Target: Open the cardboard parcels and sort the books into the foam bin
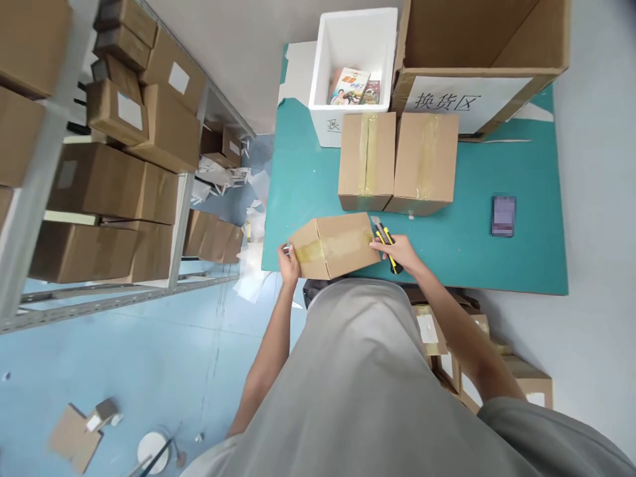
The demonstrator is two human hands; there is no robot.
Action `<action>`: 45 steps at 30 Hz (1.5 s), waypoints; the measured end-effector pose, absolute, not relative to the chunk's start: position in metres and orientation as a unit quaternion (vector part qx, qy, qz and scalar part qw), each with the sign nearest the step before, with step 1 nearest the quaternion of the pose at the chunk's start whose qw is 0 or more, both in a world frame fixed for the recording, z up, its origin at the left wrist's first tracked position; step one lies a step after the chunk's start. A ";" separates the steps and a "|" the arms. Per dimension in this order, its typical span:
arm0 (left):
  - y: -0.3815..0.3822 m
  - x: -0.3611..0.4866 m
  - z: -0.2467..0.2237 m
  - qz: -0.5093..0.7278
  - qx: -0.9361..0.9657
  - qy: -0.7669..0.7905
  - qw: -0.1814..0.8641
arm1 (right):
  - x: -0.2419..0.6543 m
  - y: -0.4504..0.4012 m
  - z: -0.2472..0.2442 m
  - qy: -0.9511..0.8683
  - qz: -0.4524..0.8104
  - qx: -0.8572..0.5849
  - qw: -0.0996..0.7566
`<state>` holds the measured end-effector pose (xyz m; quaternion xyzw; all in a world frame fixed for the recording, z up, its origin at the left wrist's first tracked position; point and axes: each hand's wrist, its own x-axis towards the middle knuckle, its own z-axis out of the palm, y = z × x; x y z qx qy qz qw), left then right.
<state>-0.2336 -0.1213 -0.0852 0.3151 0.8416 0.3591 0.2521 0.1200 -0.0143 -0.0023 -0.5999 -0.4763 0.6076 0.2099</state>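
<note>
A taped cardboard box [348,246] lies tilted at the front edge of the green table [487,265], its clear yellowish tape running along the top. My left hand [289,264] grips the box's left end, thumb on the near side. At the right end, my right hand [397,250] is closed around a yellow-and-black box cutter [383,236], with its fingertips touching the box. The cutter's tip points away from me, toward two more taped cardboard boxes. Those are the left box [354,159] and the right box [442,159], standing side by side.
A white foam bin [322,79] with booklets [352,86] and a large open carton [481,119] with a handwritten label stand at the back. A phone [503,216] lies at right. Shelves of boxes [163,126] rise at left; more boxes [531,377] sit below the table.
</note>
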 end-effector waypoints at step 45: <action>-0.035 -0.121 0.003 0.409 0.538 0.578 0.456 | 0.043 -0.092 0.138 -0.743 0.254 -0.584 -0.206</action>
